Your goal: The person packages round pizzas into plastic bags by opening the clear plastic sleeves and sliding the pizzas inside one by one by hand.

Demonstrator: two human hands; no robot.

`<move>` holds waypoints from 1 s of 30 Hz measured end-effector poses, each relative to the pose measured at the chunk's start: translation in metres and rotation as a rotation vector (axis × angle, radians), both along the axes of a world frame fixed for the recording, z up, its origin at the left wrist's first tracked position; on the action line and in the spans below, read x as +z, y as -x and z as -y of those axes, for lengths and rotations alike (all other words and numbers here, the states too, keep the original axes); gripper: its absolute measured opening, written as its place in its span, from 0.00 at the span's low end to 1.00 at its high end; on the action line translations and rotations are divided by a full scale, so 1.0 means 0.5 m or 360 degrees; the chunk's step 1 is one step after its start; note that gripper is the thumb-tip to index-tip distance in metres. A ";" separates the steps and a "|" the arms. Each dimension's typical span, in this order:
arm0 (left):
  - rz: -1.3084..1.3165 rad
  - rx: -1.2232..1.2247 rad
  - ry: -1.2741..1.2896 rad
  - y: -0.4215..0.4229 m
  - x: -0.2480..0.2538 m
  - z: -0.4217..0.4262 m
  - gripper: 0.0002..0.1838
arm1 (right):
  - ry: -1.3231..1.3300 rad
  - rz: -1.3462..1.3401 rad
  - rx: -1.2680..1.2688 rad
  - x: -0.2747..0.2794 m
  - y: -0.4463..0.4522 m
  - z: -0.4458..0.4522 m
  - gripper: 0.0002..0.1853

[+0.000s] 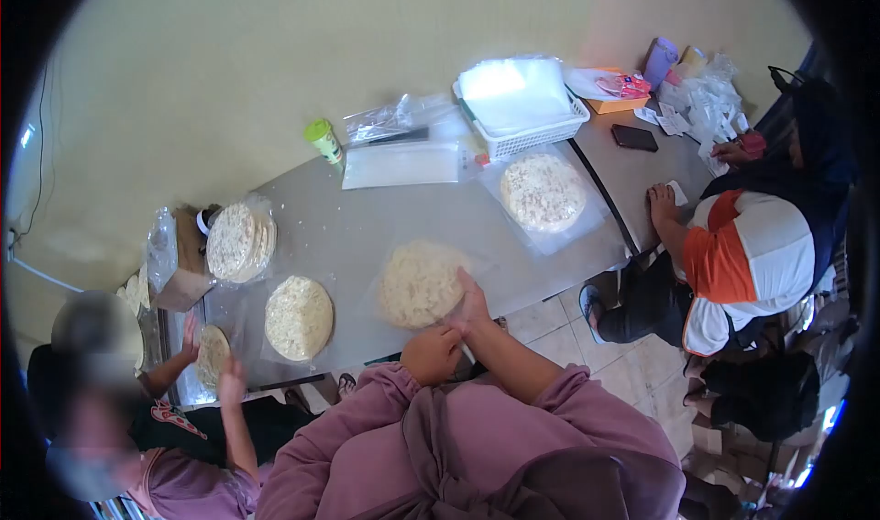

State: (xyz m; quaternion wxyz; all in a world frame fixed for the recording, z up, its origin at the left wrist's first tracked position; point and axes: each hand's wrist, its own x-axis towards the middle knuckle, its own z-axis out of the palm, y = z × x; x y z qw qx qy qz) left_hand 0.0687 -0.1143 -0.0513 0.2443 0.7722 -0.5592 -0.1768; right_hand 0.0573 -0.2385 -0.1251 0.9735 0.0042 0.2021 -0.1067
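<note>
A round pale flatbread (420, 286), somewhat blurred, is just in front of me with clear plastic film around it. My right hand (469, 302) grips its near right edge, thumb laid along the rim. Close below, my left hand (433, 355) is closed at the near edge of the plastic, its fingertips partly hidden. Left of these lies a thick pale stack of flatbread (299, 318) on the table. Another stack of flatbreads (543, 193) rests on plastic sheets to the right.
Bagged flatbreads (240, 242) lie by a cardboard box (181, 277). Flat plastic bags (401, 164), a green-lidded cup (323, 141) and a white basket (536, 137) line the back. At left, a co-worker's hands hold a flatbread (213, 355). Another person (761, 254) sits right, near a phone (634, 138).
</note>
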 end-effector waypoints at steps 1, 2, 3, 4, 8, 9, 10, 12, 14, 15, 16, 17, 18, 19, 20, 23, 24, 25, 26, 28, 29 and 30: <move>0.0011 0.0011 0.0010 0.002 0.013 0.017 0.05 | 0.0022 0.0047 -0.0042 0.028 0.011 0.022 0.27; 0.0022 0.0019 0.0022 0.001 0.023 0.038 0.04 | 0.0047 0.0093 -0.0086 0.053 0.019 0.047 0.27; 0.0028 0.0008 0.0025 -0.002 0.028 0.062 0.04 | 0.0050 0.0099 -0.0098 0.067 0.024 0.076 0.27; 0.0068 -0.0017 0.0070 -0.005 0.034 0.087 0.04 | 0.0125 0.0064 -0.0202 0.080 0.029 0.107 0.27; 0.0048 -0.0060 0.0307 -0.018 0.057 0.208 0.05 | 0.0385 0.0102 -0.0553 0.131 0.063 0.250 0.27; 0.0039 -0.0077 0.0312 -0.021 0.059 0.241 0.05 | 0.0392 0.0095 -0.0570 0.137 0.070 0.285 0.27; 0.0054 -0.0073 0.0337 -0.024 0.058 0.275 0.05 | 0.0413 0.0115 -0.0623 0.142 0.078 0.319 0.26; 0.0064 -0.0088 0.0376 -0.027 0.045 0.341 0.06 | 0.0449 0.0134 -0.0697 0.128 0.094 0.390 0.25; 0.0078 0.0017 0.0277 -0.030 0.011 0.399 0.05 | 0.0537 -0.0018 -0.0535 0.076 0.112 0.454 0.24; 0.0074 0.0007 0.0281 -0.031 -0.004 0.422 0.05 | 0.0542 -0.0023 -0.0545 0.068 0.135 0.482 0.24; 0.0031 -0.0020 0.0177 -0.032 -0.015 0.439 0.06 | 0.0712 -0.0358 -0.0264 0.059 0.162 0.508 0.21; -0.0010 -0.0041 0.0069 -0.034 -0.026 0.454 0.06 | 0.0869 -0.0690 0.0029 0.051 0.182 0.539 0.19; -0.0012 -0.0038 0.0060 -0.036 -0.028 0.467 0.06 | 0.1192 -0.0936 0.0423 0.077 0.200 0.568 0.15; -0.0069 -0.0093 -0.0096 -0.036 -0.029 0.476 0.07 | 0.1502 -0.1171 0.0835 0.118 0.222 0.591 0.12; -0.0121 -0.0144 -0.0249 -0.040 -0.031 0.485 0.08 | 0.1862 -0.1226 0.1059 0.139 0.247 0.614 0.12; -0.0212 -0.0342 -0.0439 -0.061 -0.040 0.499 0.09 | 0.2305 -0.1310 0.1373 0.239 0.260 0.680 0.13; -0.0208 -0.0328 -0.0461 -0.067 -0.041 0.498 0.09 | 0.2384 -0.1382 0.1447 0.265 0.247 0.702 0.13; -0.0269 -0.0388 -0.0550 -0.073 -0.042 0.499 0.11 | 0.2376 -0.1358 0.1452 0.277 0.223 0.722 0.13; -0.0329 -0.0448 -0.0634 -0.079 -0.042 0.501 0.13 | 0.2664 -0.1346 0.1140 0.288 0.192 0.741 0.12; -0.0405 -0.0483 -0.0717 -0.093 -0.031 0.505 0.14 | 0.2921 -0.1221 0.0466 0.281 0.109 0.767 0.14; -0.0488 -0.0532 -0.0788 -0.101 -0.025 0.505 0.15 | 0.2886 -0.1116 0.0128 0.261 0.052 0.772 0.16; -0.0462 -0.0522 -0.0810 -0.109 -0.021 0.503 0.15 | 0.3154 -0.1075 0.0018 0.251 -0.005 0.779 0.17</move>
